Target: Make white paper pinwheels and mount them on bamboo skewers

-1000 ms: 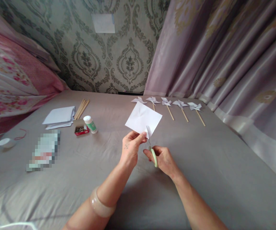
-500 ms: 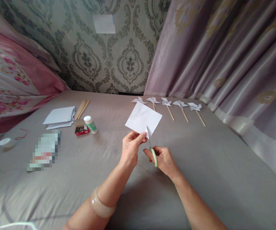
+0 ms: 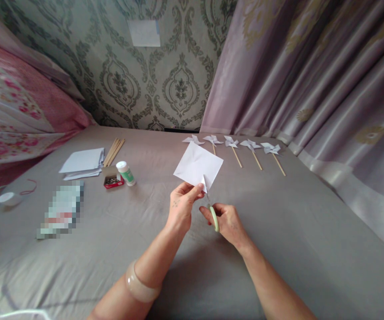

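Head view: on the grey sheet (image 3: 298, 249), a paper stack (image 3: 82, 161), wooden sticks (image 3: 114, 152), an open red box (image 3: 113, 182) and a white-capped bottle (image 3: 126, 174) sit left; five pinwheels (image 3: 251, 144) line the far side, the leftmost partly obscured by the raised paper square (image 3: 196, 162). The left hand (image 3: 182, 202) pinches the square's near corner, thumb uppermost; the right hand (image 3: 229, 223), angled inward, grips green-handled scissors (image 3: 215, 220), blades at that corner.

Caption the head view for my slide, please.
Left hand holds a white paper square, right hand holds green-handled scissors at its near corner, paper pinwheels beyond.
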`<act>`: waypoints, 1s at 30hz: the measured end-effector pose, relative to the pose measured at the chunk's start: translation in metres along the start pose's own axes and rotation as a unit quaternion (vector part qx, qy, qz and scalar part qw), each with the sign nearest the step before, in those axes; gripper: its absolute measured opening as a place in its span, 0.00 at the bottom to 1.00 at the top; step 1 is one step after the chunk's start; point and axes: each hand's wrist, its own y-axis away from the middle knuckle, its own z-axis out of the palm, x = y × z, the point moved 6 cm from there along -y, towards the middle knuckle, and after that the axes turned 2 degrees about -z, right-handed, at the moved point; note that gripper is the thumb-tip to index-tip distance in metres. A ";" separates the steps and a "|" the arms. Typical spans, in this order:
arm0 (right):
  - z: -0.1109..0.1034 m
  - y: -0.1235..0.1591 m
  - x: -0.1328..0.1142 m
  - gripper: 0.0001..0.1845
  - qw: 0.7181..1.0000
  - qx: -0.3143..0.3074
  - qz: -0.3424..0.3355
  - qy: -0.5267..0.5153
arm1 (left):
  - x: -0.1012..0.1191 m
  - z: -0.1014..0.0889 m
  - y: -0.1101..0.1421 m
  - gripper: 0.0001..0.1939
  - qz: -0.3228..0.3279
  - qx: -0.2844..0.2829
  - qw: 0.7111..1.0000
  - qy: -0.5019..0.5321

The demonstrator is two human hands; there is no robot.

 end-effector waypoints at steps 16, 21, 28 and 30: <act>0.000 0.000 0.000 0.24 1.000 0.000 0.010 -0.004 | -0.002 -0.001 -0.002 0.09 0.000 -0.003 1.000 0.014; -0.001 0.000 0.000 0.25 1.000 0.007 0.007 -0.002 | -0.001 0.000 -0.002 0.10 0.000 0.002 1.000 0.015; 0.005 0.002 -0.006 0.20 0.997 -0.065 -0.020 0.044 | 0.001 -0.002 -0.003 0.11 0.003 0.006 1.000 0.016; 0.008 0.003 -0.010 0.19 0.993 -0.094 -0.037 0.059 | 0.004 -0.006 -0.006 0.11 0.013 0.019 1.000 0.019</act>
